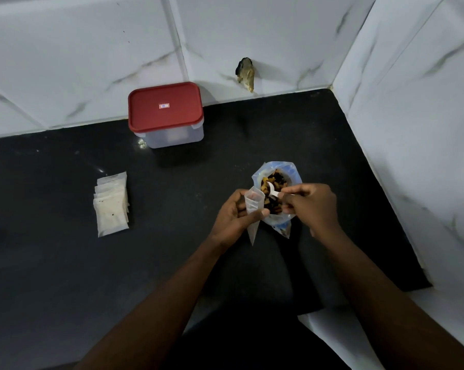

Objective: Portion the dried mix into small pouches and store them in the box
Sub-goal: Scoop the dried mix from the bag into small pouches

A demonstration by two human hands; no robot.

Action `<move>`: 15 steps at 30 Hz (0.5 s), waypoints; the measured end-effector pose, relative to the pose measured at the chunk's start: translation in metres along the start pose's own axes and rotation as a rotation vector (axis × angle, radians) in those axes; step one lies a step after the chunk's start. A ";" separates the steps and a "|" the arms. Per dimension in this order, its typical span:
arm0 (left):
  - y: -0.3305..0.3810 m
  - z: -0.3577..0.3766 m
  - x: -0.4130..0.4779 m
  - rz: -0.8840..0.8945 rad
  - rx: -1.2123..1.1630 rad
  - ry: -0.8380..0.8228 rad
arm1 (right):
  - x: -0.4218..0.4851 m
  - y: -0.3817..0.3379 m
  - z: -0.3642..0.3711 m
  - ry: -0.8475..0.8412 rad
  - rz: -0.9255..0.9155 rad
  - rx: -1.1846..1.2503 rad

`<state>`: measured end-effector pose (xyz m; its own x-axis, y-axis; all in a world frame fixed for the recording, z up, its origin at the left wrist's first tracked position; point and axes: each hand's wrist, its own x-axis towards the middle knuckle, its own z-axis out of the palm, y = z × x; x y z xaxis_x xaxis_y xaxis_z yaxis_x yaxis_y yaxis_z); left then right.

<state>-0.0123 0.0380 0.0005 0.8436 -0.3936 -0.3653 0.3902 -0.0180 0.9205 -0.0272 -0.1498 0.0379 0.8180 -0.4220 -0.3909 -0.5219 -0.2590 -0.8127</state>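
Thumb and curled fingers of your left hand [235, 217] pinch a small clear pouch [252, 209], held upright with its mouth open at the top and its lower corner pointing down at the black table [65, 263]. Your right hand [309, 206], fingers curled, pinches the handle of a white spoon [271, 188]. The spoon's bowl lies on the dried mix [275, 182], dark and orange pieces inside an open clear bag [292, 173] that stands just beside the pouch.

You have the box [177, 134] at the back of the table against the tiled wall [65, 62], its red lid [165, 108] on, well apart from both hands. To your left a fanned stack of pouches [110, 206] lies flat on the table, apart from the box.
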 end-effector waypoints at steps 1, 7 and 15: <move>0.000 -0.001 0.000 -0.002 0.002 -0.003 | 0.002 0.000 -0.003 -0.006 0.099 0.120; -0.001 -0.003 0.002 -0.019 0.029 -0.028 | 0.007 -0.001 -0.004 -0.025 0.402 0.550; -0.001 -0.006 0.001 -0.012 0.019 -0.035 | 0.002 -0.004 -0.011 -0.031 0.178 0.124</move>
<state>-0.0094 0.0432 -0.0017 0.8254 -0.4250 -0.3715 0.3929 -0.0399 0.9187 -0.0267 -0.1595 0.0453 0.7239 -0.4239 -0.5444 -0.6265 -0.0732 -0.7760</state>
